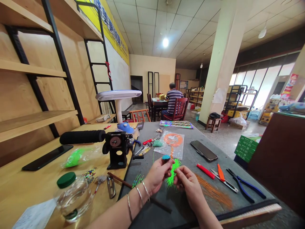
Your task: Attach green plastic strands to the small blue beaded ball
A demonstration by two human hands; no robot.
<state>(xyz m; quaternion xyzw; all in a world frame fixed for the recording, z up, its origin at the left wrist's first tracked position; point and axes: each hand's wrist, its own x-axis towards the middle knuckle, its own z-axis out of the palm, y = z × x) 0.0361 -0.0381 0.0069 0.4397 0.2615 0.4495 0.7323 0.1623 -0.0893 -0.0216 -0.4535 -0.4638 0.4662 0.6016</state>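
Our left hand (157,175) is holding a small blue piece (166,157), its grip clenching around it so that the bumpy, rounded top is showing above the thumb and fingers. Our right hand (188,179) is hovering close by, thumb and forefinger drawing near each other at the edge of the bright green strands (174,175); whether that grip is pinching a strand we cannot tell, as the fingertips are too small to read. The green strands are lying between our two hands, over the grey part of the tabletop (183,210). Three bracelets (139,194) are circling our left wrist.

Just beyond the blue piece, a clear bag (179,152) is lying flat with an orange coil (173,140) in it. To the right of our right hand, loose orange-brown strands (214,192) are spreading out, and blue-handled pliers (246,186) are resting near the edge with their handles parted. A phone (203,150) is lying farther back. On our left, a black hand-cranked device (118,149) is standing upright, and a jar (73,200) with a green lid is sitting nearer to us. Across the room, a person in a striped shirt (174,98) is sitting facing away.
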